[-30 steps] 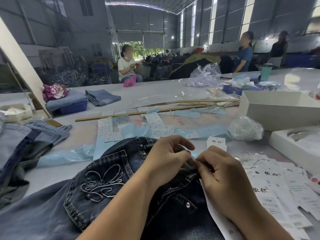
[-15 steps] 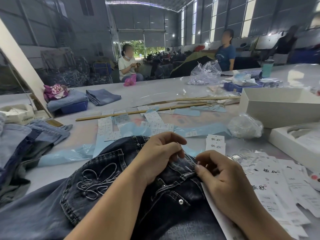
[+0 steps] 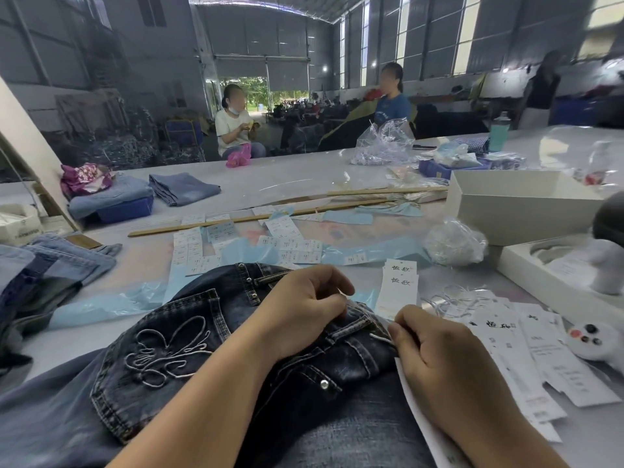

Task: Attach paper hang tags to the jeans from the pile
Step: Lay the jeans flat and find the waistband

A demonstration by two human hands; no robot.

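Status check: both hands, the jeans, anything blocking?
Left hand pinching at waistband of dark jeans. Right hand pinching at belt loop, paper hang tag under it. Nothing blocking; loose tags lie to the right.

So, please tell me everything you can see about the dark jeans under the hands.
The dark jeans are dark blue, faded-looking denim, lying back side up across the table's near edge. A back pocket carries a pale corded butterfly-like motif; metal rivets and light stitching show. The left hand rests on the waistband area, pinching there, and the right hand pinches by a belt loop. A white paper tag lies under the right edge.
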